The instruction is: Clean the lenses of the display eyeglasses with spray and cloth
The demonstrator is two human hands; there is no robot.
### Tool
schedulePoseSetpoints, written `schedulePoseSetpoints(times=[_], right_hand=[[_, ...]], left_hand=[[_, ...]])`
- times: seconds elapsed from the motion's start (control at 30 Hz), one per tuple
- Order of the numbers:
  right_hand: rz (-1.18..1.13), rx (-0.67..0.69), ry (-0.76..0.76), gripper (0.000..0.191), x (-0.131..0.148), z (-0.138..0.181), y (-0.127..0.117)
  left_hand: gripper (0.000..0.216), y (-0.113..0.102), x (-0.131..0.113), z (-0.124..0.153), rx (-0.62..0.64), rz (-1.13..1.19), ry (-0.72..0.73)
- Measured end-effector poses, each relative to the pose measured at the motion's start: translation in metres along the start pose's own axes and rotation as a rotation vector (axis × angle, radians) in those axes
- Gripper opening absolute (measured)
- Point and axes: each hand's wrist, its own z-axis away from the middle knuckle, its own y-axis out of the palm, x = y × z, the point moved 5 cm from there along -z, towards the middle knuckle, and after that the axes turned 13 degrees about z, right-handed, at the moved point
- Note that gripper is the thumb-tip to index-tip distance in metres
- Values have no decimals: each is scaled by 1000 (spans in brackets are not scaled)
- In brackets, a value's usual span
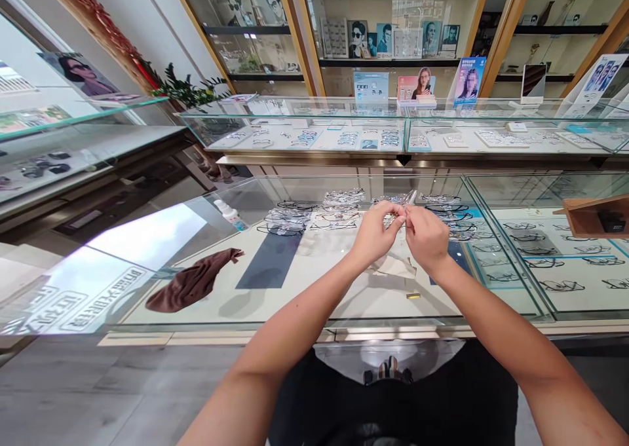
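Observation:
My left hand [376,231] and my right hand [425,235] meet above the glass display counter [236,302], fingertips pinched together on a small clear plastic-wrapped item [401,211] that looks like a pair of glasses in a sleeve; I cannot make it out fully. Both hands are closed in a pinch. Beneath them, inside the counter, lie rows of eyeglass frames [295,220], several in clear wrappers.
A brown cloth [194,282] and a small white bottle [230,214] rest on the counter to the left. A wooden tray [597,215] sits at the right. Another glass counter [403,131] with frames and wall shelves with posters stand behind.

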Motion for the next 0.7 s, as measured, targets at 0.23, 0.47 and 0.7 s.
schedulePoseSetpoints(times=[0.23,0.47,0.7], right_hand=[[-347,-18,133,34,-3,-11,-17],[-757,47,402,27,-15,-14,-9],[-911,152,573,26,-21,-13,1]], left_hand=[[7,-14,1,-4,-213,122,-71],[11,-14,2,-5,-223,207,-95],[15,-12,0,-3,-191,266,-60]])
